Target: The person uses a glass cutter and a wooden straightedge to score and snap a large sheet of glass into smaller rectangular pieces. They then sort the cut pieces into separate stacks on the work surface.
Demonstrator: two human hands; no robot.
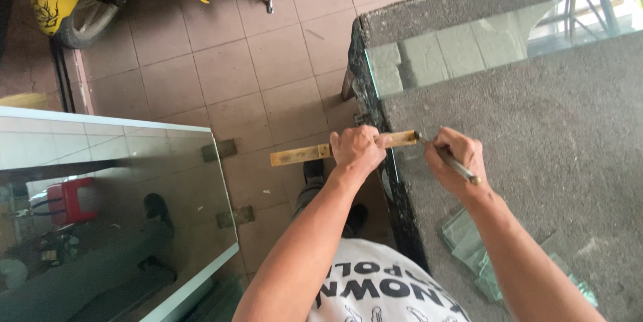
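At the bottom edge the person's white printed shirt (pixel 382 292) comes closest. A grey carpeted table (pixel 556 134) fills the right side, with a large glass sheet (pixel 114 208) at lower left. At centre, the left hand (pixel 358 150) clamps a wooden ruler (pixel 301 154), while the right hand (pixel 457 159) grips a slim glass cutter (pixel 455 164) against the ruler's tip.

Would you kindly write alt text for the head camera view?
The left hand presses a wooden straightedge at a grey table's edge, while the right hand holds a pen-like glass cutter at its end. Glass offcuts lie nearby; a large glass sheet stands left.
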